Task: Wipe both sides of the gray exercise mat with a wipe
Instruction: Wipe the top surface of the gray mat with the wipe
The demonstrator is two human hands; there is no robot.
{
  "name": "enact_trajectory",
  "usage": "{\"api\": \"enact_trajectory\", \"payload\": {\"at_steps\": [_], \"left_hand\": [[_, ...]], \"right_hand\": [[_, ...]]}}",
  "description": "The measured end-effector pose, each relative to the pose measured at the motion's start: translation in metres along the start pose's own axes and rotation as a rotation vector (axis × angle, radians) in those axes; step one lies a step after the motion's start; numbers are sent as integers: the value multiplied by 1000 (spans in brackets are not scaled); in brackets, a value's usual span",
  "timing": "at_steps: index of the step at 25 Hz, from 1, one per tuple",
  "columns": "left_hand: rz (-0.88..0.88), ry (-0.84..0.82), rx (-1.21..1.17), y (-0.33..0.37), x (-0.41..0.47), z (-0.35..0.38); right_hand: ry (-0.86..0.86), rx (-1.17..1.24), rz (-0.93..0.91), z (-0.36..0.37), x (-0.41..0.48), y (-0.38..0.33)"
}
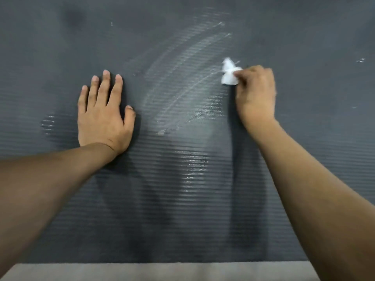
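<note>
The right hand [256, 92] pinches the crumpled wipe [229, 75] in curled fingers, against the gray mat [182, 199]. Wet streaks [182, 82] run leftward toward the left hand [103, 116], flat with fingers spread. Open mat lies beyond and rightward; the near edge meets the floor [162, 272].

Indoor floor area; home or gym, can't tell which. Basis: dark gray ribbed foam exercise mat [182, 220] lies flat and fills almost the whole view, pale gray smooth floor strip [162, 272] runs along its near edge. Light glints off the mat's damp ridges.
</note>
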State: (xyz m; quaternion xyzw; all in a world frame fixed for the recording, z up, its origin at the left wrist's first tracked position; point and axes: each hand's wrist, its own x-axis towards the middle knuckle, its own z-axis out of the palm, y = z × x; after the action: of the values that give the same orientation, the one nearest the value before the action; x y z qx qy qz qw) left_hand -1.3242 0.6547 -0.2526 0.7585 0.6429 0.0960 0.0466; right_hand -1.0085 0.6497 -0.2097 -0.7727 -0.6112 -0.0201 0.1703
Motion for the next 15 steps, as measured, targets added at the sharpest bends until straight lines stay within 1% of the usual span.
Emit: {"api": "enact_trajectory", "payload": {"at_steps": [1,2,3,4,6,7,8,9,10,11,12,13,14,15], "left_hand": [[0,6,0,1,0,1],[1,12,0,1,0,1],[1,17,1,2,0,1],[0,20,0,1,1,1],[-8,20,-3,4,1,-1],[-3,23,11,6,0,-2],[32,21,48,8,0,-3],[101,4,94,8,1,-7],[190,-23,127,9,6,-10],[264,-47,136,12,12,-13],[295,-58,123,17,21,-13],[281,-57,93,27,31,-12],[237,-59,51,40,41,-9],[189,-71,9,54,51,-5]], "right_hand": [[31,2,142,-1,7,5],[44,20,189,4,0,-7],[13,72,142,9,-17,-34],[-66,145,28,12,-42,-68],[-250,287,-372,7,-102,-116],[-290,318,-547,3,-119,-118],[-306,315,-659,-1,-114,-105],[-276,279,-684,-3,-97,-79],[-226,201,-580,-6,-75,-49],[-150,115,-392,-10,-49,-15],[-81,35,-145,-16,-26,16],[-25,-1,108,-22,-9,41],[31,-1,300,-24,-2,51],[84,29,389,-18,-1,43]]}}
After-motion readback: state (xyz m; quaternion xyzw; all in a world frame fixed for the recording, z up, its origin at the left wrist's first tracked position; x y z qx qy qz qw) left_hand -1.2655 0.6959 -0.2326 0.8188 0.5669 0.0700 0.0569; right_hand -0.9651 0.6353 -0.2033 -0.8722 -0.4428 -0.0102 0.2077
